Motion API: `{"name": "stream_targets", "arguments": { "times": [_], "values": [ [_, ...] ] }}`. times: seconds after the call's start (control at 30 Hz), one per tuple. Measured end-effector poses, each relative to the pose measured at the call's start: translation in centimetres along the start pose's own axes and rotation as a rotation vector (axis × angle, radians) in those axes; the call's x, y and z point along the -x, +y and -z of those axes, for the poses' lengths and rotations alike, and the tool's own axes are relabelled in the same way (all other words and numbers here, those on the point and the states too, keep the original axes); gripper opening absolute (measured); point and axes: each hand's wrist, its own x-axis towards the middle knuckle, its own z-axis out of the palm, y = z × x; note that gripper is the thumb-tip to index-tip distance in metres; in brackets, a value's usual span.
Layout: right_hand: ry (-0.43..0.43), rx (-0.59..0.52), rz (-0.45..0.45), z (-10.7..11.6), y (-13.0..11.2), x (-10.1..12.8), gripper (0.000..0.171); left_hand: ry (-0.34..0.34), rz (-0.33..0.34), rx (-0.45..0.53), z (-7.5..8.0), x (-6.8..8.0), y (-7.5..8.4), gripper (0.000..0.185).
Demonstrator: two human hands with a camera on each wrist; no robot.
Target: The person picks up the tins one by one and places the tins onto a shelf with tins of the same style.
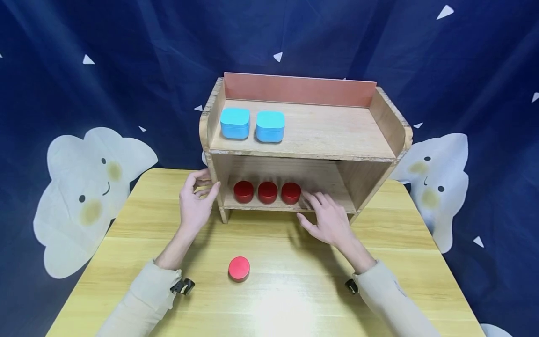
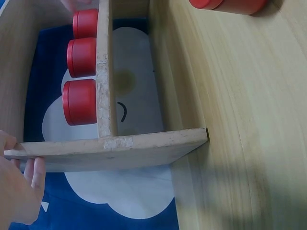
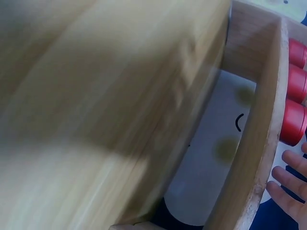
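A small two-tier wooden shelf (image 1: 332, 135) stands on the table. My left hand (image 1: 197, 203) holds its left side panel, thumb at the front edge and fingers on the outer face, as the left wrist view also shows. On the lower tier, three round red tins line up: a left one (image 1: 243, 192), a middle one (image 1: 267, 192) and a right one (image 1: 291, 193). Beside the right tin, my right hand (image 1: 330, 220) reaches over the lower board with its fingers spread and fairly straight. Its fingertips are close to that tin; whether they touch it I cannot tell.
Two light-blue square boxes, one at the left (image 1: 235, 123) and one beside it (image 1: 270, 126), sit on the upper tier. Another red tin (image 1: 239, 268) is on the wooden table (image 1: 387, 262) in front of the shelf. A dark blue curtain (image 1: 177, 56) hangs behind.
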Motion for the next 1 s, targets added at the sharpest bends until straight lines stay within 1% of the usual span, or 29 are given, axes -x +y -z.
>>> {"name": "stream_targets", "arguments": {
  "times": [0.17, 0.4, 0.57, 0.73, 1.0],
  "values": [
    [0.003, -0.007, 0.033, 0.0, -0.3, 1.0, 0.06, 0.003, 0.005, 0.004, 0.0, 0.0, 0.0, 0.037],
    [0.087, -0.004, 0.103, 0.1, -1.1, 1.7, 0.058, -0.006, -0.002, 0.003, 0.0, -0.1, -0.1, 0.038],
    [0.104, 0.003, 0.162, 0.1, -2.1, 2.0, 0.058, -0.01, -0.003, -0.001, 0.1, -0.1, -0.1, 0.038],
    [0.085, -0.023, 0.213, -0.1, -3.4, 2.3, 0.057, -0.009, -0.002, -0.006, 0.1, -0.1, -0.1, 0.038],
    [-0.014, -0.07, 0.281, -0.8, -5.4, 3.2, 0.063, -0.009, 0.002, -0.011, 0.0, -0.1, 0.0, 0.036]
  ]
}}
